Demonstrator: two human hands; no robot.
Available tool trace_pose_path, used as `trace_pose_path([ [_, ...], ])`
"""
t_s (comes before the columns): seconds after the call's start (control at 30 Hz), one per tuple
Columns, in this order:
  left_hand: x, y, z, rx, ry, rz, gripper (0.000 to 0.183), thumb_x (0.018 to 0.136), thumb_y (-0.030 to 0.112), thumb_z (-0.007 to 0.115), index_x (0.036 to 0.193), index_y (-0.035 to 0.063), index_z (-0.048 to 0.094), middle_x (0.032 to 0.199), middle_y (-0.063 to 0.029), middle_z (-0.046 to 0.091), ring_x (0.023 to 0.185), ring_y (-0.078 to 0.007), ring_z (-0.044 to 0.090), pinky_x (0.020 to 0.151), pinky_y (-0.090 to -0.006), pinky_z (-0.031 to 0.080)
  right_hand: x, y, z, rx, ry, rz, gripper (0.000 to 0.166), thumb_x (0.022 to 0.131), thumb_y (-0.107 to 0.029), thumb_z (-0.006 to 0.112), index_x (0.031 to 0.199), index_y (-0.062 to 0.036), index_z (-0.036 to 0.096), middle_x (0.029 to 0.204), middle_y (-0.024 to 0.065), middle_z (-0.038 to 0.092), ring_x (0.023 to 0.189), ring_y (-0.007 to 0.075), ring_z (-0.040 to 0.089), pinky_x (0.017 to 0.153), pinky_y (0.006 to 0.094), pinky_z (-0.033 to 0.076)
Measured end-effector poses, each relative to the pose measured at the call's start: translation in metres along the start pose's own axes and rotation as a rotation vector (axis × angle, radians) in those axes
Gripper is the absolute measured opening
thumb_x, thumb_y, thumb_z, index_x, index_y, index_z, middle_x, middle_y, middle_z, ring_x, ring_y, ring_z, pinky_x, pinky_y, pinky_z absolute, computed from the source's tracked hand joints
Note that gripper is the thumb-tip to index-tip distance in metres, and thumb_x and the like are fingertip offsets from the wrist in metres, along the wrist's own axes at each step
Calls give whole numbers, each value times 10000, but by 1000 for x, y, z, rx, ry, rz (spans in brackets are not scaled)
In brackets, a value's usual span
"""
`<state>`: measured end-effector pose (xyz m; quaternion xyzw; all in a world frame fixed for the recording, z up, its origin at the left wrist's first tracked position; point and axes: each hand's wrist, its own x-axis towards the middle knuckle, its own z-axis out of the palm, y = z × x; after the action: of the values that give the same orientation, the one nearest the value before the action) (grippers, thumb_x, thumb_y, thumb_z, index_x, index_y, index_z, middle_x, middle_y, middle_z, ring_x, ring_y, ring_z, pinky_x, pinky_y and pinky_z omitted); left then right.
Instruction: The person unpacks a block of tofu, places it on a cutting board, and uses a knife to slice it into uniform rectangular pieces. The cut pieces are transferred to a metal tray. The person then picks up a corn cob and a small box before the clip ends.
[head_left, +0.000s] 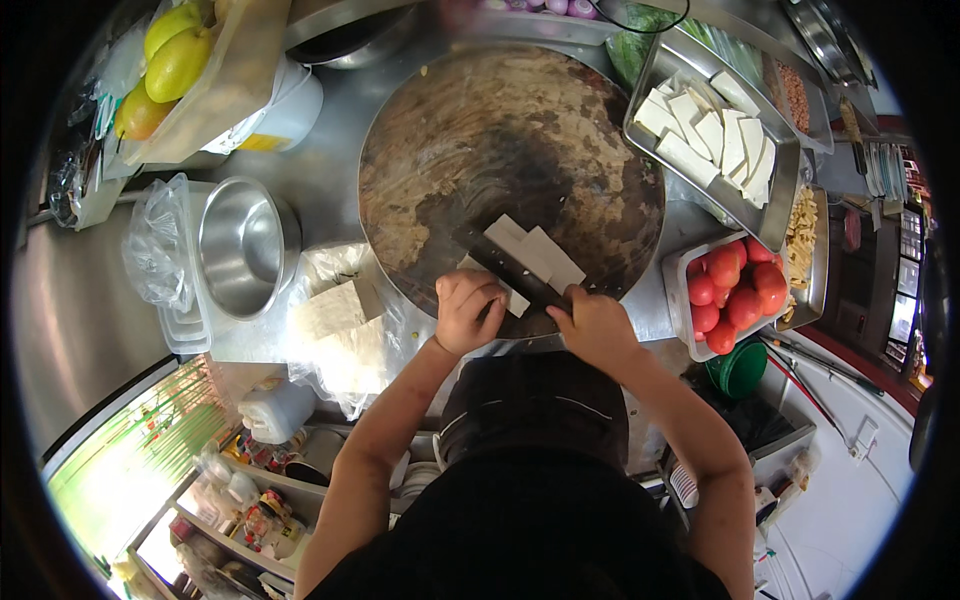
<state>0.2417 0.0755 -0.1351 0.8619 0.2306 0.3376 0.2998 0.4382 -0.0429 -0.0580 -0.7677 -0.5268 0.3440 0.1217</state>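
My right hand (604, 334) grips a cleaver (510, 262), its dark blade slanting up to the left across the near part of a round wooden chopping block (465, 112). Beyond the blade, flat white slices (551, 259), apparently tofu, lie overlapping. My left hand (469, 311) is curled over another white tofu piece (517, 304) on the near side of the blade; the fingers hide much of that piece. Left of the block, a larger tofu block (337, 307) rests on clear plastic wrapping (337, 360).
A steel tray (780, 210) of white slices overhangs the block's right side. Tomatoes (724, 277) fill a plastic tub (675, 300) close to my right arm. At left stand a steel bowl (247, 247) and a white bucket (296, 109). Purple onions (555, 6) sit at the far edge.
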Motion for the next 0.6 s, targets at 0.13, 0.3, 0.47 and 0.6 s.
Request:
trace_pose_path([
  [0.13,-1,7,-2,107,54,15,176,763,67,755,914,135,696,1020,-27,644,975,-245,565,870,-373,391,-9,3,-10,54,75,-15,315,962,-305,627,926,6,593,655,203,660,642,423,673,594,488,545],
  [0.3,-8,2,3,80,88,-9,183,762,72,765,918,135,695,1018,-39,621,983,-252,555,884,-370,389,-34,-31,-36,-58,36,-13,298,962,-291,625,917,-1,574,609,172,642,576,378,669,537,464,535],
  [0.47,-4,3,1,30,60,-1,182,752,40,768,895,116,686,1002,-65,633,952,-273,533,862,-394,398,-47,-34,-44,-120,-38,-9,277,966,-281,616,920,-15,555,586,150,631,558,358,670,522,448,532],
  [0.6,-5,2,1,11,56,-24,168,756,43,764,889,112,688,998,-67,648,956,-274,539,871,-392,405,-47,-32,-44,-143,-78,-1,274,965,-276,617,936,-11,557,597,147,641,575,355,678,538,445,538],
])
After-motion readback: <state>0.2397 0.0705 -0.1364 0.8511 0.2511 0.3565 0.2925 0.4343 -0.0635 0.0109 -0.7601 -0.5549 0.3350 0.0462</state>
